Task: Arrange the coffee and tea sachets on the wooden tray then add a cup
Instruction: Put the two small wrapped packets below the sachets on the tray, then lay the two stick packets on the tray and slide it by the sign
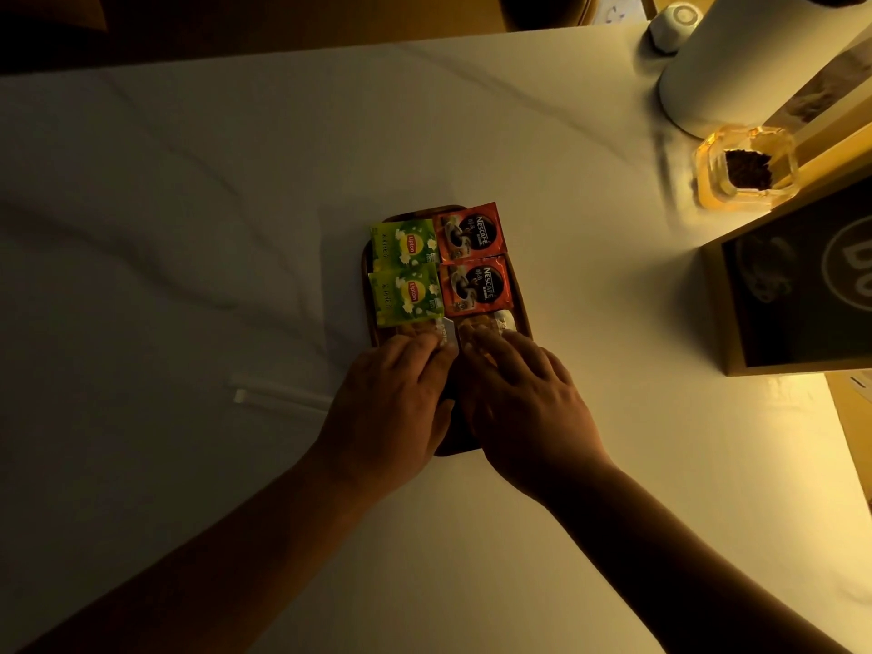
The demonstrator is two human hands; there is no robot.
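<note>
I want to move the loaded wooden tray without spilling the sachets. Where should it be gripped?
Grip the wooden tray by its two long side rims, one hand from each side, and lift it level. The sachets lie loose and flat across it, and the rims stay partly bare.

White table (pixel 188 181). At its far right edge: glass jar (pixel 745 167), white cylinder (pixel 722 68), dark box (pixel 797 285). White straw (pixel 278 394) near its front left.

a pale marbled worktop (pixel 236 181) fills the dim view, lit warm yellow from the right. at its right edge stand a white cylinder (pixel 736 63), a glass jar (pixel 745 167) and a dark framed sign (pixel 802 285).
</note>
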